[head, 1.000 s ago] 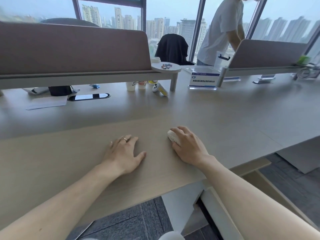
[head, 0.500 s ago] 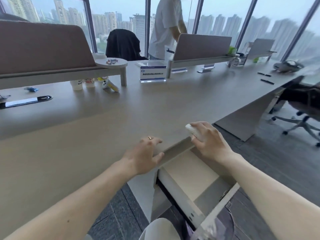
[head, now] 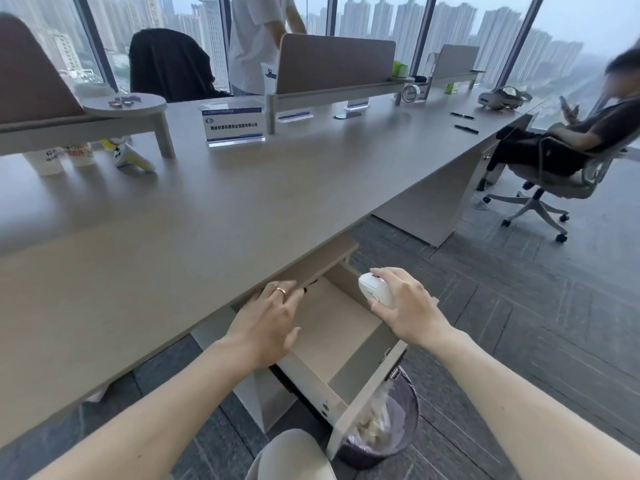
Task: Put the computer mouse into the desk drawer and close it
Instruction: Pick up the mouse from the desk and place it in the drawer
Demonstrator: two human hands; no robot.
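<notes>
We hold the mouse [head: 375,290] in our right hand [head: 408,308] above the open drawer [head: 332,327], its floor at 7 o'clock; our left hand [head: 265,325], fingers loosely spread, holds nothing.

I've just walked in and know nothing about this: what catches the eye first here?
The right hand holds a white computer mouse above the open drawer under the desk. The left hand rests at the desk's edge, and a waste bin stands below the drawer front.

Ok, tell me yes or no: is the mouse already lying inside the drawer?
No, the white mouse is held in the right hand above the open drawer, whose visible floor is bare.
</notes>
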